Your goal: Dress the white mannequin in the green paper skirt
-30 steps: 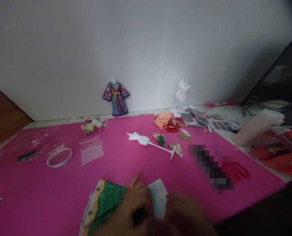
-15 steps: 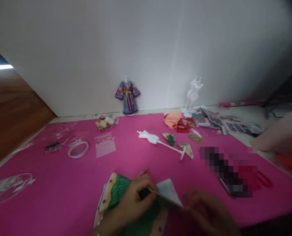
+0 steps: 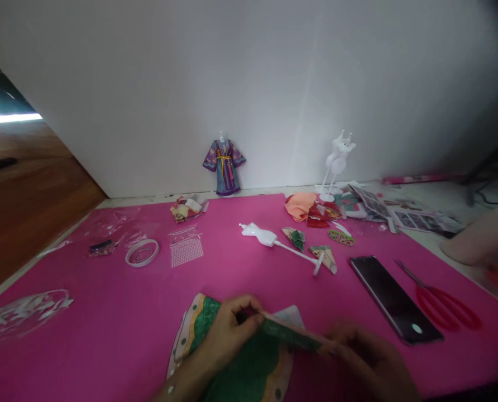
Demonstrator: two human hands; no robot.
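A green fabric piece with a pale, dotted border and a yellow edge lies spread on the pink mat, partly under my left hand. My left hand pinches one end of a narrow green and pale fabric strip. Its other end is gripped between the fingers of my right hand, so the strip is stretched between the two. Behind the strip a whitish piece shows in part. Beyond my hands a small white doll mannequin lies on its side.
On the right are a phone and red-handled scissors. A tape roll and a sheet of tiny beads sit left. Along the wall stand a purple-robed mannequin and bare white mannequins. Another person's limb shows at right.
My hands have turned the strip so its green face shows more. The whitish piece behind it is more covered. The whole view has shifted slightly.
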